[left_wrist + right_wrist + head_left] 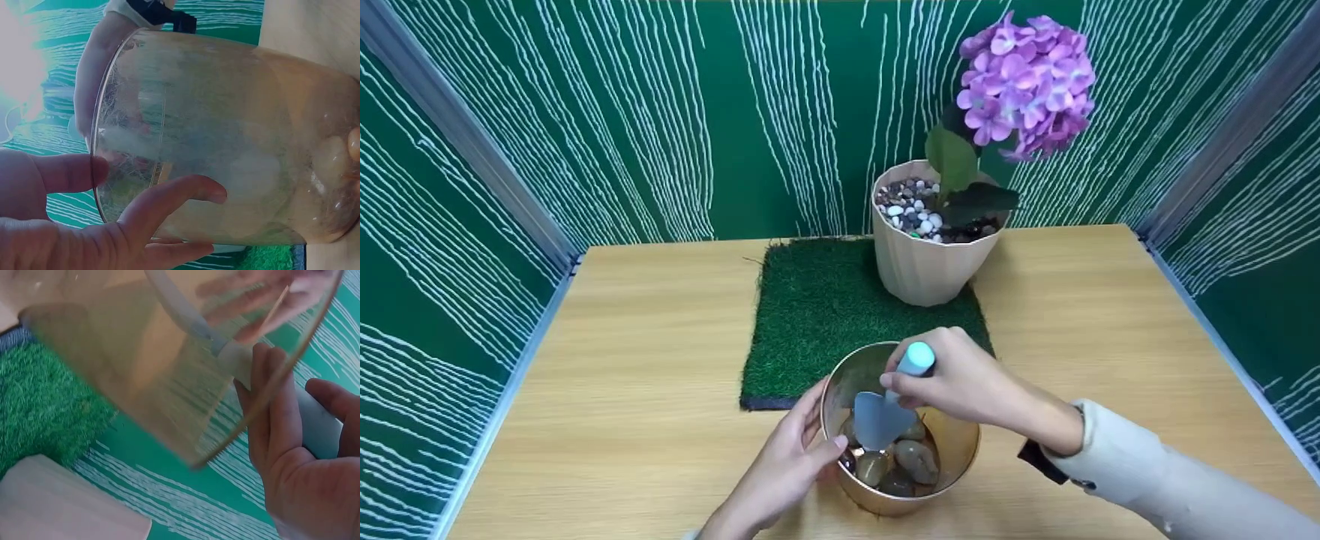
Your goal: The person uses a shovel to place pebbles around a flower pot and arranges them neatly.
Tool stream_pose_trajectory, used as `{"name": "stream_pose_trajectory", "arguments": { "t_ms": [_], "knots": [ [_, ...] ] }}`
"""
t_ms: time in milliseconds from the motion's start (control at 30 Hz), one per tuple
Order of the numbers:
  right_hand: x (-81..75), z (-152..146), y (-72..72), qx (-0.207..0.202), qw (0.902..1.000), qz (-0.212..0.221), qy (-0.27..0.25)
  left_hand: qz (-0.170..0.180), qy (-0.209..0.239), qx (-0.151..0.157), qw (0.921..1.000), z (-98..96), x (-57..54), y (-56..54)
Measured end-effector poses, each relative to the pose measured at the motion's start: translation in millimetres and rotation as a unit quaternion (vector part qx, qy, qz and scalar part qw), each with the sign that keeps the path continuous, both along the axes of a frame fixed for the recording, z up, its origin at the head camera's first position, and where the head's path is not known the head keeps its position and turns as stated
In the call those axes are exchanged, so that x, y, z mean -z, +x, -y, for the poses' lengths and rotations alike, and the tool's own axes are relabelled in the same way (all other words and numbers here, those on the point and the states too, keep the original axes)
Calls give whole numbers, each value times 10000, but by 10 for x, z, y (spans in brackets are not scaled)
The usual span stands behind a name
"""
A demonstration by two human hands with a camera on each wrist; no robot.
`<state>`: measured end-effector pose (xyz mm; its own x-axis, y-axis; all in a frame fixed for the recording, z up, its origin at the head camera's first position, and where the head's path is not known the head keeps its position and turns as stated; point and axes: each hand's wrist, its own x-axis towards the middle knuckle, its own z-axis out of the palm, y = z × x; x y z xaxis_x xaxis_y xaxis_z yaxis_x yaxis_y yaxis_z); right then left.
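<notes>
Fingers of the right hand point(960, 379) curl around the handle of a small trowel point(877, 421), its blade below them inside a see-through amber container point(958, 448) that holds smooth stones point(916, 460). The left hand point(784, 461) grips the container's wall, thumb at the rim. The trowel looks light and stiff, best held by its handle; the container appears slick, probably bottom-heavy, perhaps brittle, best cupped around its wall.

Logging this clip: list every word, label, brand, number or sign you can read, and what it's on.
None: no readable text shows in any of the three views.
The amber container, the trowel in the right hand and the flower pot show no lettering.
The white-streaked green back wall bears lines, not writing.
</notes>
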<state>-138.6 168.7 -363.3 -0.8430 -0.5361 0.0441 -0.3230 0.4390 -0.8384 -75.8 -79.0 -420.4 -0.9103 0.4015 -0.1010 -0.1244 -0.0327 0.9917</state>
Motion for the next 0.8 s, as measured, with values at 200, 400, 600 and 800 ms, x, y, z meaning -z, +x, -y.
{"name": "stream_pose_trajectory", "arguments": {
  "t_ms": [200, 400, 600, 800],
  "knots": [
    [80, 93, 4, -35, 9996, -122, 266, -15, -7, 27, 10000, -35, 9, 19],
    [158, 151, 10, -96, 9986, -256, 460, -129, 87, 50, 9999, -69, 12, 31],
    [238, 187, 25, -32, 9971, -404, 641, -129, 24, 56, 9999, -102, 3, 45],
    [310, 237, 43, 103, 9959, -613, 657, -249, -213, 50, 9994, -67, 8, 53]
  ]
}}
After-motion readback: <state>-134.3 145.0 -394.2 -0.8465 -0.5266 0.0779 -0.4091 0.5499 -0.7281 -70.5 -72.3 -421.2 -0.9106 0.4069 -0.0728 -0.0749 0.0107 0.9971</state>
